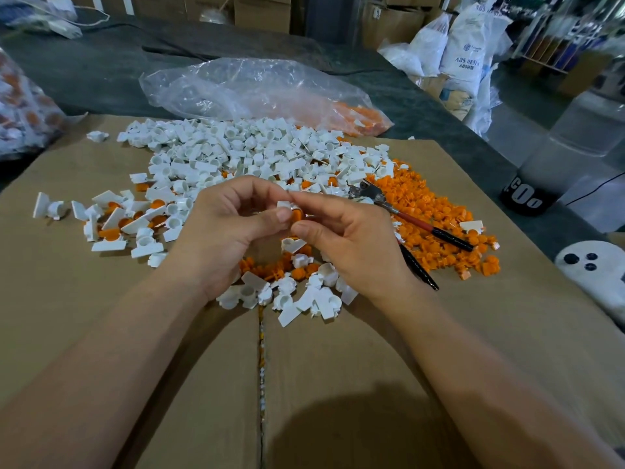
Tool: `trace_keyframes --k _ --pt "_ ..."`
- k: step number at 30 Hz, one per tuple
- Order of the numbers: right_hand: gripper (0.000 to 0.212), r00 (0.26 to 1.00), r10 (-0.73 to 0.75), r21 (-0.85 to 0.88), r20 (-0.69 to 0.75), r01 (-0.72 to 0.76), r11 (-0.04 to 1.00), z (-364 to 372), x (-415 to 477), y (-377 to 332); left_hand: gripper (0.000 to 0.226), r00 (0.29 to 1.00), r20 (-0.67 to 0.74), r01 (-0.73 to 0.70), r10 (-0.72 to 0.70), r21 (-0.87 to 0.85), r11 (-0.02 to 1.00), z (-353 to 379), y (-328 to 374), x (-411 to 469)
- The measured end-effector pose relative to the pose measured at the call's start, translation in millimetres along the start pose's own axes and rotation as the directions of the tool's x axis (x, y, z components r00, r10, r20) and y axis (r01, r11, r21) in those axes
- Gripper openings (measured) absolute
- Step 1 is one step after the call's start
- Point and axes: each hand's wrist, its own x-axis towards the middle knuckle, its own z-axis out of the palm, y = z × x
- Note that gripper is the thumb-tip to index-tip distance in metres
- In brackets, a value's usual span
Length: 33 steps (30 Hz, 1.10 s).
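My left hand [225, 231] and my right hand [341, 238] meet above the middle of the cardboard sheet [101, 316]. Between thumb and fingers my left hand pinches a small white plastic piece [284, 205]. My right hand pinches an orange plastic cap [298, 214] that touches the white piece. A large heap of white pieces [243, 150] lies behind the hands. Loose orange caps [436, 211] are spread to the right. Several white pieces with orange caps fitted [115, 228] lie at the left.
Pliers with red and black handles [416, 221] lie on the orange caps at the right. A clear plastic bag [243, 89] lies behind the heap. Another bag of parts [23, 110] sits far left. A translucent bottle [554, 157] and a white object with dark spots [595, 269] stand at the right.
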Motion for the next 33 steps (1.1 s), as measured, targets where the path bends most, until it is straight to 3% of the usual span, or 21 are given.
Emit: trace_keyframes --k 12,17,22,27,33 --pt "0.035 1.000 0.023 0.151 0.015 -0.025 0.988 -2.3 0.7 3.9 0.018 1.000 -0.017 0.007 -0.004 0.149 0.989 2.2 4.0 -5.2" --pt "0.039 0.999 -0.007 0.150 0.047 0.000 0.989 -2.8 1.3 3.5 0.019 0.998 -0.013 0.057 -0.056 0.111 0.992 2.2 4.5 -4.2" --pt "0.042 0.997 -0.070 0.144 0.027 0.066 0.987 0.0 0.4 4.1 0.004 0.993 -0.049 0.111 -0.108 0.051 0.993 0.4 3.5 -0.6" --pt "0.042 0.991 -0.131 0.130 -0.007 0.130 0.983 -1.9 0.6 8.0 0.023 0.992 -0.025 0.128 -0.127 0.023 0.992 -0.5 6.0 -1.7" --pt "0.040 0.986 -0.164 0.126 -0.040 0.168 0.978 -4.9 0.8 9.1 0.025 0.987 0.017 0.160 -0.160 -0.031 0.987 1.0 7.0 -3.2"
